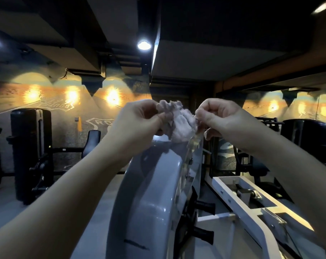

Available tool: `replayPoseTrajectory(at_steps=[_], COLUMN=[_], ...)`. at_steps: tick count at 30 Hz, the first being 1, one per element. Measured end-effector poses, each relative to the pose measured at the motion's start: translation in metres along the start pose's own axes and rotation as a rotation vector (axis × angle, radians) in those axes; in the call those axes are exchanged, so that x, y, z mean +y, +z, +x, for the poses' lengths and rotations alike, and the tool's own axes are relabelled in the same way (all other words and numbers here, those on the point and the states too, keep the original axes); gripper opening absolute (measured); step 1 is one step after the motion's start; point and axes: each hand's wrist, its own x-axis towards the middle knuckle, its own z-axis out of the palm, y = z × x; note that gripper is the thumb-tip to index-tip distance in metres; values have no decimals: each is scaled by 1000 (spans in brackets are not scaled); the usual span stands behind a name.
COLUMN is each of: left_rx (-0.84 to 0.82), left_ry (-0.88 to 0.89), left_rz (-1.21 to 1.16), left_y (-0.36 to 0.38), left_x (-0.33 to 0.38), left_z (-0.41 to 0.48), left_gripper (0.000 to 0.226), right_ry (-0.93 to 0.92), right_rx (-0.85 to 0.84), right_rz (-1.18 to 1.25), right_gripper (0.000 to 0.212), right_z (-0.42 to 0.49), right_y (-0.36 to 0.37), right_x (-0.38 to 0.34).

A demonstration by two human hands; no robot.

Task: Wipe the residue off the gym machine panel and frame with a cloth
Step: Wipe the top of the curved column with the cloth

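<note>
- Cloth (179, 122): a pale, bunched rag, held directly above the top end of the grey panel (149, 193). Its lower folds sit at or just over the panel's crest; contact cannot be confirmed.
- Left hand (139, 118): above the panel's top and to its left. Thumb and curled fingers pinch the cloth's left side. In my judgement this gathers loose fabric into a wad fit for wiping.
- Right hand (220, 118): above the panel's top and to its right. Fingertips are pressed together in a pinch at the cloth's right edge. Whether they also catch the clear guard (193, 150) along the panel's right flank cannot be told.
- Reason for two-handed hold: the cloth appears to be in the course of being refolded or spread between the hands, not pressed flat, so no wiping stroke is under way on this evidence.
- Panel condition: a dark streak (134, 243) shows low on the panel's face, well below the cloth. It looks like residue not yet dealt with.
- White frame (233, 195): lies right of the panel and lower than both hands, well apart from the cloth. Judged untouched at this moment.
- Assessment: work is positioned at the panel's top. The lower face and frame remain outstanding.
</note>
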Motion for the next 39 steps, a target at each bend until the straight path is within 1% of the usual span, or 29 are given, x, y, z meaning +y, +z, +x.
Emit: replayPoseTrajectory(at_steps=[2, 4, 7, 10, 12, 14, 17, 20, 21, 23, 25, 26, 27, 29, 30, 32, 34, 36, 39], left_rx=[91, 132, 108, 63, 55, 88, 151, 149, 144, 137, 152, 162, 172, 200, 209, 203, 186, 159, 96], left_ry=[-15, -19, 19, 39, 45, 48, 36, -21, -42, -80, -89, -81, -71, -55, -47, -43, -37, -26, -71], left_rz=[-26, -43, -10, 25, 25, 47, 81, 28, -26, -109, -115, -98, -66, 16, 41, 52, 18, -53, -145], left_y=[-4, -8, -7, 0, 2, 1, 2, 8, 10, 12, 11, 11, 10, 10, 10, 12, 13, 12, 6], left_x=[-7, -12, -10, -3, -4, -9, -17, -18, -16, -11, -7, -5, -4, 0, 2, 6, 8, 9, 11], left_z=[5, 11, 17, 21, 23, 25, 27, 30, 32, 37, 43, 45, 46, 48, 48, 49, 49, 48, 48], left_gripper=[10, 12, 19, 32, 29, 26, 26, 37, 42, 50, 48, 44, 40, 38, 39, 40, 42, 47, 58], right_ry=[16, 48, 15, -45, -80, -90, -46, -34, -26, 21, 59, 65, 54, -26, -81, -152, -176, -185, -147], right_rx=[111, 159, 98, -2, -31, -23, -16, 25, 71, 175, 222, 219, 208, 187, 171, 120, 86, 106, 160], right_rz=[-31, -6, -32, -61, -77, -116, -182, -197, -166, 6, 173, 190, 147, -53, -148, -259, -289, -260, -170], right_gripper=[19, 19, 15, 28, 25, 17, 18, 20, 21, 24, 23, 24, 31, 48, 50, 46, 31, 17, 13], right_z=[0, 0, 2, 8, 12, 15, 17, 23, 26, 33, 36, 36, 34, 28, 25, 21, 23, 27, 34], right_y=[-9, -14, -7, 9, 14, 13, 6, 7, 9, 14, 17, 18, 19, 22, 24, 30, 33, 31, 22], right_x=[6, 9, 5, -5, -9, -8, -2, 2, 3, 3, -3, -6, -8, -10, -12, -14, -15, -14, -9])
